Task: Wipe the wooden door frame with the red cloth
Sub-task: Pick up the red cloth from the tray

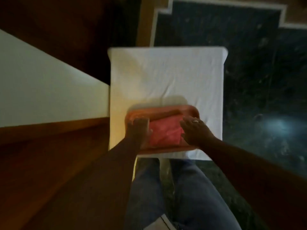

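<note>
Resting left hand (138, 130) | right hand (196, 131) | on red cloth (165, 133) | orange tray (166, 112)

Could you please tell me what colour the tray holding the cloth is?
The tray is orange, seen in the head view.

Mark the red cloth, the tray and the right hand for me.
red cloth (163, 132): head view, middle of the fabric.
tray (191, 110): head view, far right rim.
right hand (196, 132): head view, back of the hand.

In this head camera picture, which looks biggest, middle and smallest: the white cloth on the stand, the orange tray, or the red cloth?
Largest to smallest, as they appear:
1. white cloth
2. orange tray
3. red cloth, lying inside the tray, partly hidden by both hands
</note>
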The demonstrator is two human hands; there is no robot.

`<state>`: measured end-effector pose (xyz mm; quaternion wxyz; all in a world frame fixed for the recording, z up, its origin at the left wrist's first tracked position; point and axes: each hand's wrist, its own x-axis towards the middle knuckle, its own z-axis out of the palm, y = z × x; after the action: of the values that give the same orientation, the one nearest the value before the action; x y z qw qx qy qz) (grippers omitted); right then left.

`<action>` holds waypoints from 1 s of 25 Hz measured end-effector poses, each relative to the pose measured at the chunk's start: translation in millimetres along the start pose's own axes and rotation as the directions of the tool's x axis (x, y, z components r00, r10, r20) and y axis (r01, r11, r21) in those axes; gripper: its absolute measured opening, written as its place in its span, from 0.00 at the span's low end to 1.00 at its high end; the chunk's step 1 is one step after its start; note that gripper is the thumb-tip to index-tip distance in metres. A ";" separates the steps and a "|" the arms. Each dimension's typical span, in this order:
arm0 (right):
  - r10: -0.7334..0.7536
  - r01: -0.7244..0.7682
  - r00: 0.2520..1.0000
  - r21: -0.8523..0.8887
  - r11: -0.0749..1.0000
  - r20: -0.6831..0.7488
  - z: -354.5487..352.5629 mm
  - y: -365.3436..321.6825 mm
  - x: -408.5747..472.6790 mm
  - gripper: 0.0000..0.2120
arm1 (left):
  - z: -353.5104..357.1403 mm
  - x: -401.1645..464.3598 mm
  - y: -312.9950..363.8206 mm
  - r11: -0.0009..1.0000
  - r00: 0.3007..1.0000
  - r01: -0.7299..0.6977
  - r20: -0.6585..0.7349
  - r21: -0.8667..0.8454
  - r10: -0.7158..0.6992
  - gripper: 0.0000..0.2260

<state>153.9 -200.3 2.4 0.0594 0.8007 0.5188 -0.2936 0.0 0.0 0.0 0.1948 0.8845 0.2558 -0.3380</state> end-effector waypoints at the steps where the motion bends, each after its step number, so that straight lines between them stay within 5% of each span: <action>1: -0.039 0.039 0.999 -0.011 0.999 0.016 21.4 5.6 15.6 0.26 | 16.0 15.8 -6.5 0.999 0.996 0.027 0.084 -0.028 -0.024 0.31; 3: -0.053 0.053 0.998 0.003 0.999 0.024 61.9 14.2 49.8 0.25 | 56.2 51.2 -19.8 0.999 0.989 0.023 0.145 0.027 -0.027 0.31; 7: -0.082 0.074 0.994 -0.102 0.992 -0.078 98.6 19.6 98.7 0.24 | 90.3 86.3 -34.9 0.994 0.998 -0.037 -0.040 0.104 0.042 0.31; 9: -0.139 0.120 0.985 -0.170 0.978 -0.100 95.2 15.6 107.3 0.16 | 88.8 89.5 -39.4 0.994 0.995 -0.068 -0.067 0.080 0.074 0.25; 13: -0.023 0.020 0.983 0.015 1.000 0.183 53.6 9.4 80.1 0.11 | 56.1 51.4 -37.9 0.927 0.994 -0.054 0.069 -0.372 0.085 0.09; 15: 0.014 -0.080 0.973 0.281 0.957 0.231 16.4 4.3 53.1 0.09 | 23.6 21.8 -34.0 0.827 0.992 -0.035 0.078 -0.561 0.095 0.09; 18: 0.121 -0.233 0.970 0.676 0.699 0.210 -52.6 -6.4 12.5 0.09 | -38.4 -35.2 -28.8 0.640 0.995 -0.049 -0.095 -0.767 -0.038 0.12; 20: 0.214 -0.257 0.959 0.885 0.389 0.184 -107.6 -11.7 -5.2 0.03 | -80.8 -73.2 -24.7 0.475 0.963 -0.107 -0.210 -0.874 -0.169 0.17; 23: 0.334 -0.142 0.927 0.984 -0.108 0.170 -180.5 -33.8 0.6 0.05 | -130.8 -128.1 -30.4 0.307 0.874 -0.250 -0.350 -0.918 -0.338 0.13; 25: 0.255 -0.135 0.950 0.973 -0.189 0.181 -220.8 -61.5 15.5 0.10 | -156.7 -156.3 -37.8 0.283 0.797 -0.320 -0.419 -0.904 -0.435 0.11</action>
<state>195.3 -71.7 188.3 -0.5430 0.6449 -0.0127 -0.5377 -44.1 61.0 211.6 0.5779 0.6315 0.4862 0.1759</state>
